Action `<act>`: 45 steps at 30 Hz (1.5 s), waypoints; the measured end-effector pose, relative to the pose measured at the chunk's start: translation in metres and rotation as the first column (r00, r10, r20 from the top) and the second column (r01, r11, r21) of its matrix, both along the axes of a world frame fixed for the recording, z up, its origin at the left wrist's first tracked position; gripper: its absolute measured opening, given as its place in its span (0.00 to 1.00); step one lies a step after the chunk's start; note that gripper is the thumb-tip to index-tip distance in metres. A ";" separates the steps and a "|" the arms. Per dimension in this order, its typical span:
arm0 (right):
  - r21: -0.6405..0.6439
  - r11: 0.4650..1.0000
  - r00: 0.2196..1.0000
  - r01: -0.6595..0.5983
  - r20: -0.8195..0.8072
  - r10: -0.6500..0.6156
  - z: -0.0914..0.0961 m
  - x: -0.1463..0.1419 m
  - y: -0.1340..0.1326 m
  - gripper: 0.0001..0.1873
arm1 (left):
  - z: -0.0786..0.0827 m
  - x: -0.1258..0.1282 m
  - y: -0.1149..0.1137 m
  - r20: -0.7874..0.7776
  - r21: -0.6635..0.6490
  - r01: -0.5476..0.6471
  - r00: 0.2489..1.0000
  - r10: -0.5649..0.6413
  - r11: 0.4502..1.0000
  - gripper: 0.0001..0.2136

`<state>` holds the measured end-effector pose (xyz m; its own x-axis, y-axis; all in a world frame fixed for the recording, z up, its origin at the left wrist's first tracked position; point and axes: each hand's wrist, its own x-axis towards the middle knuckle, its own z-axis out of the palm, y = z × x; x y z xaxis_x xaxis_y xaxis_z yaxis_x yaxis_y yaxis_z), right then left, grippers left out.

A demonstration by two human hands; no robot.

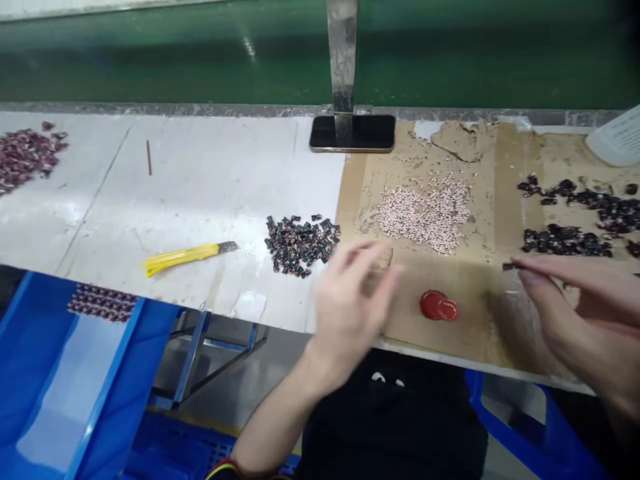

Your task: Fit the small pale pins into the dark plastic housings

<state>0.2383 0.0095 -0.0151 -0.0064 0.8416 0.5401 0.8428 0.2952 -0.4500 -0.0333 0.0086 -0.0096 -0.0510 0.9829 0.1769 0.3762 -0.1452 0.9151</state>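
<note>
Pinching a small black piece (511, 266) in my right hand (575, 313), right of the glossy red blob (437, 305), left hand (347, 293) half open, seemingly empty, I judged this a carrying step, next demanding fingertip precision.

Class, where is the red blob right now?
In the head view, the red blob lies right of centre on the brown cardboard, between the left hand and the right hand, below the pile of pale bits.
</note>
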 end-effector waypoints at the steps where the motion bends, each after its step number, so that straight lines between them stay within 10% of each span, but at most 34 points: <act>1: 0.059 0.998 0.994 -0.006 0.112 -0.001 -0.006 0.013 0.008 0.08 | -0.007 -0.012 0.005 -0.241 0.129 -0.105 0.961 0.134 0.986 0.10; 4: 0.179 0.982 0.930 -0.060 0.367 -0.010 -0.023 0.051 0.026 0.05 | -0.025 -0.040 0.016 -0.659 0.248 -0.078 0.717 0.227 0.966 0.10; 7: 0.204 0.976 0.905 -0.071 0.425 -0.024 -0.029 0.064 0.034 0.04 | -0.032 -0.047 0.019 -0.736 0.289 0.022 0.644 0.207 0.957 0.08; 18: -0.179 0.946 0.915 -0.270 0.258 0.310 -0.009 -0.046 0.070 0.11 | -0.027 -0.049 0.009 -0.754 0.296 0.153 0.644 0.132 0.943 0.09; 25: -0.190 0.941 0.917 -0.279 0.240 0.320 -0.016 -0.056 0.079 0.12 | -0.031 -0.056 -0.001 -0.545 0.135 -0.010 0.834 0.083 0.991 0.18; 33: -0.178 0.939 0.939 -0.294 0.127 0.318 -0.005 -0.057 0.077 0.10 | -0.028 -0.057 -0.007 -0.525 0.071 -0.028 0.849 0.062 0.997 0.19; 39: -0.193 0.954 0.956 -0.230 -0.229 0.184 0.007 -0.050 0.060 0.07 | -0.023 -0.051 -0.007 -0.550 0.075 0.013 0.835 0.030 0.997 0.18; 45: -0.343 0.880 0.712 -0.329 -0.703 -0.008 0.012 -0.038 0.027 0.12 | -0.024 -0.047 -0.014 -0.631 0.115 0.076 0.776 0.014 0.991 0.14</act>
<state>0.2005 0.0364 -0.0032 0.0542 0.9972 0.0523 0.2232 0.0390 -0.9740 -0.0799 -0.0056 -0.0340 0.1460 0.9487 0.2806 0.8541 -0.2640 0.4481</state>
